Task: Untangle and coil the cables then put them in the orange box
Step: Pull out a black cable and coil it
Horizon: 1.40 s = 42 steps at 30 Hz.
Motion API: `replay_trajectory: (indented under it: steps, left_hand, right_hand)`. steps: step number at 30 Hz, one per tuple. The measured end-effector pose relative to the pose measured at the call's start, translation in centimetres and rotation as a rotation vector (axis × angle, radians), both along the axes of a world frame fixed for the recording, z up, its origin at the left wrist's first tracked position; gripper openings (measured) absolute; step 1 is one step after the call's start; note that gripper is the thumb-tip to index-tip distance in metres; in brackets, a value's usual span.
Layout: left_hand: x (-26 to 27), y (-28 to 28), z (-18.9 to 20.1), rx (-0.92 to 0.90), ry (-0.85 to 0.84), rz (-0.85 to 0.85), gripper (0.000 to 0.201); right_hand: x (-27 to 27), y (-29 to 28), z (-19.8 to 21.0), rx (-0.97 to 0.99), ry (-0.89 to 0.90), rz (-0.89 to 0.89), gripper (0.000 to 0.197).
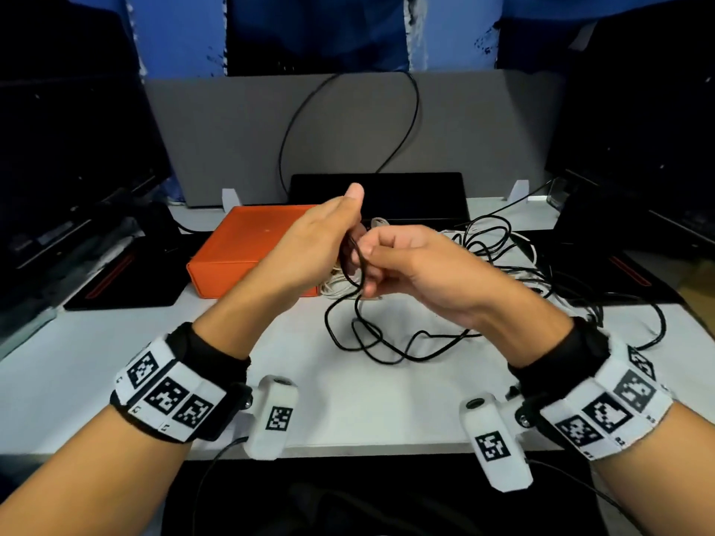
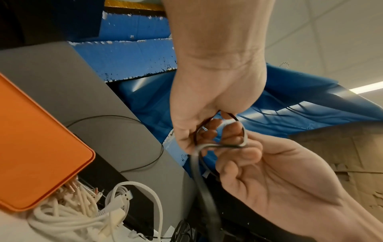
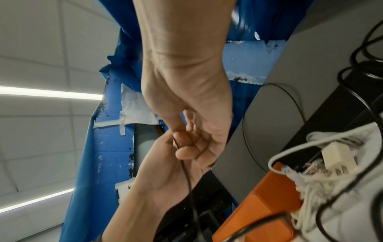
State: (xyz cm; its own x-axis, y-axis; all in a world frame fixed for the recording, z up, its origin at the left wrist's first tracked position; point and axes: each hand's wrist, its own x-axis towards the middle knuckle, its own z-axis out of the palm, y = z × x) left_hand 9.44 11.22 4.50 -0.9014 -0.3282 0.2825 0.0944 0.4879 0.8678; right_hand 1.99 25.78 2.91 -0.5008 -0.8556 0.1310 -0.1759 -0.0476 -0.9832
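Note:
Both hands are raised over the white table (image 1: 116, 342) and meet on a thin black cable (image 1: 361, 326). My left hand (image 1: 329, 237) grips a small loop of it, fingers curled, thumb up. My right hand (image 1: 387, 261) pinches the same cable close beside it. In the left wrist view the left hand (image 2: 207, 129) holds the black loop (image 2: 228, 144), and the right hand (image 2: 248, 160) curls round it. The cable (image 3: 187, 176) hangs down from both hands to loose loops on the table. The orange box (image 1: 240, 249) sits shut, left of the hands.
A heap of white cables (image 1: 336, 288) lies against the box's right side; more black and white cables are tangled (image 1: 503, 249) at the right. A black flat device (image 1: 418, 195) and a grey panel (image 1: 232, 129) stand behind. Dark monitors flank the table.

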Motion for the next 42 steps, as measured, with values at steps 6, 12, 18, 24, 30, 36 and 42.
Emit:
replay_trajectory:
  steps: [6,12,18,24,30,36,42]
  left_hand:
    - [0.5,-0.7,0.4,0.063,0.063,-0.128,0.054]
    - [0.6,-2.0,0.7,0.313,-0.023,-0.352,0.046]
    - [0.8,-2.8,1.0,0.538,0.029,-0.492,0.036]
    - [1.0,-2.4,1.7,0.738,0.237,-0.553,0.037]
    - [0.4,-1.5,1.5,0.433,0.425,-0.196,0.037]
    - [1.3,-0.8,0.5,-0.167,0.005,-0.369,0.052]
    - [1.4,-1.1,0.4,0.325,-0.015,-0.568,0.041]
  right_hand:
    - [-0.3,1.5,2.0,-0.024,-0.357,0.134,0.023]
    - [-3.6,3.0,2.7,-0.077,0.266,-0.307,0.016]
    - [-5.9,3.9,3.1,-0.124,0.639,-0.617,0.011]
    - [-4.8,3.3,2.0,0.197,0.822,-0.502,0.020]
    - [0.6,1.7,1.4,0.393,0.926,0.046,0.027]
    - [-0.9,3.0,3.2,0.016,0.807,-0.184,0.009]
    - [-2.1,2.4,2.4,-0.093,0.702,-0.274,0.019]
